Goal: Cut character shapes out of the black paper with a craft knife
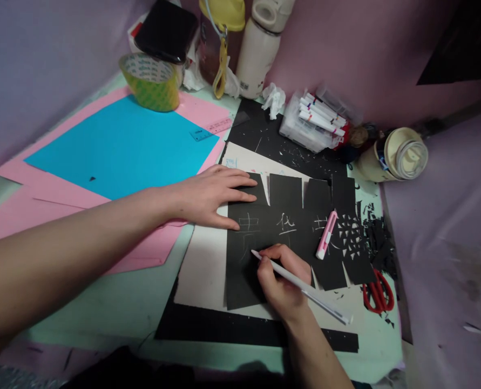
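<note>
A sheet of black paper [280, 200] with slits along its edges and a cut-out pattern at its right end lies on a white sheet [202, 265]. Pale drawn characters run across it. My left hand [211, 195] rests flat on its left part, fingers spread. In my right hand [283, 275] is a slim white pen [317, 300], its tip at the black paper below the leftmost character. A pink craft knife [326, 235] lies on the paper, right of my right hand. Red scissors [379, 293] lie by the sheet's lower right corner, partly covered.
Blue paper [130, 146] and pink paper [143, 251] lie to the left, with a tape roll [151, 81] and a ruler [211, 129]. Bottles [260, 54], a box of markers [309, 121] and a cup [386, 156] stand behind. Black scraps [380, 237] lie at right.
</note>
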Available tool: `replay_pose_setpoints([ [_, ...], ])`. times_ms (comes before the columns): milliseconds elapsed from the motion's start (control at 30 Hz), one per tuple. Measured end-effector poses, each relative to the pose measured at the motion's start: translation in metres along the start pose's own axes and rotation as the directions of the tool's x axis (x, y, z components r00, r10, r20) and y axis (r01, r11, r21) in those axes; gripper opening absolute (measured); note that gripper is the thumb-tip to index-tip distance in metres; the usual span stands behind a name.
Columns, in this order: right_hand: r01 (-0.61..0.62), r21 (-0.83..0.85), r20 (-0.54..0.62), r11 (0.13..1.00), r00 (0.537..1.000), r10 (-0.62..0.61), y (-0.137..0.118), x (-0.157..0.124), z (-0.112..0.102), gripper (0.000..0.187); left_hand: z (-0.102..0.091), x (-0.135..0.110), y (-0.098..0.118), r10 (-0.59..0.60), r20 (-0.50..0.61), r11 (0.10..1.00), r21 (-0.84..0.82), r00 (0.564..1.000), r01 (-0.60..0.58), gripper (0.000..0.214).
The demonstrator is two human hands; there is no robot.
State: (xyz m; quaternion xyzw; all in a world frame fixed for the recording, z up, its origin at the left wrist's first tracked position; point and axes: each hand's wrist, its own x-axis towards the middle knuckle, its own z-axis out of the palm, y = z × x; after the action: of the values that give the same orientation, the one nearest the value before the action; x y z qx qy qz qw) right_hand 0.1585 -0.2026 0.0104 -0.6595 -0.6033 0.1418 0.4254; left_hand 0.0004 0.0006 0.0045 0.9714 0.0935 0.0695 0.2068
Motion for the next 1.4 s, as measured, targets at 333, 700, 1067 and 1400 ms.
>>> replay_pose_setpoints([
  [333,-0.097,0.049,0.027,0.994,0.995,0.096,0.007,-0.006,-0.008,0.018,-0.001,0.000,0.001,-0.015,0.017,1.000,-0.003,1.000,0.016,0.061],
  [700,-0.187,0.014,0.000,0.982,0.982,0.187,0.013,-0.007,-0.016,0.017,-0.002,0.001,0.001,-0.018,0.027,1.000,-0.004,0.999,0.018,0.062],
  [1067,-0.004,0.078,-0.377,0.997,0.926,0.033,0.009,-0.005,-0.014,0.012,-0.001,0.000,0.000,-0.006,0.016,1.000,0.012,1.000,0.006,0.062],
  [1400,0.006,-0.137,-0.370,0.991,0.927,-0.056,0.028,0.001,-0.041,0.019,-0.004,-0.001,-0.001,0.001,0.006,1.000,0.019,1.000,-0.002,0.066],
])
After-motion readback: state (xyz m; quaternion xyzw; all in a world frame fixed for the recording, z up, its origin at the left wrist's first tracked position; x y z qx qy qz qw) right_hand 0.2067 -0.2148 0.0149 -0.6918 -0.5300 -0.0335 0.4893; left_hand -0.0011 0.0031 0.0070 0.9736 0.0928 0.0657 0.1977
